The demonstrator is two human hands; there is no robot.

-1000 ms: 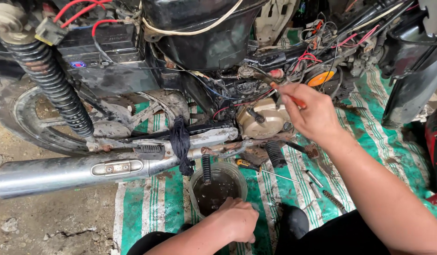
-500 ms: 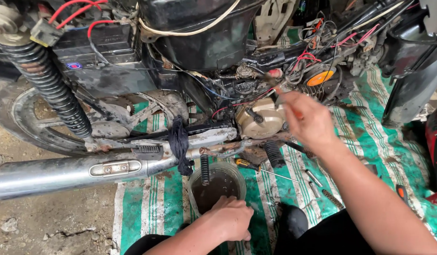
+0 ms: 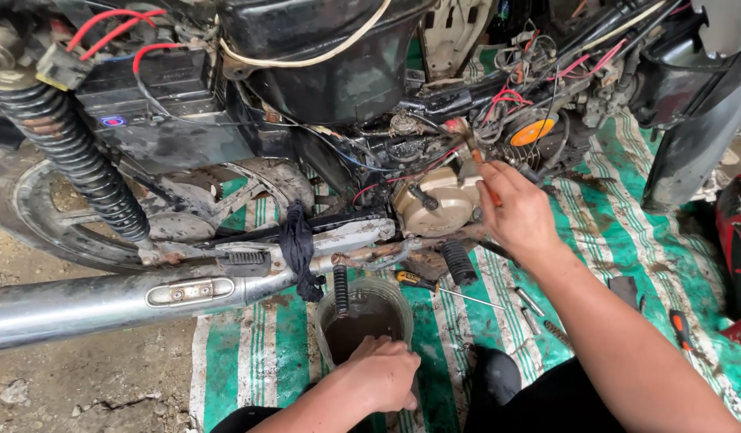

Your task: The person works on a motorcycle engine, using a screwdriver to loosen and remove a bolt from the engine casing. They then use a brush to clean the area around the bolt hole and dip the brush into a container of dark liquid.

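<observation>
Both forearms bare, no sleeves, gloves or watch; dark trousers (image 3: 547,401) below.

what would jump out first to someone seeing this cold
A stripped motorcycle fills the top, red wires loose, chrome exhaust at lower left. The right hand works a red-handled tool at the engine; the left hand grips a tub of dark liquid beneath.

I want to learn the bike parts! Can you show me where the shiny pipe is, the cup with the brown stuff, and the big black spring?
Shiny pipe (image 3: 82,309): head view, middle of the chrome body.
Cup (image 3: 326,313): head view, left rim, brown liquid inside.
Black spring (image 3: 90,172): head view, coils midway down.
</observation>
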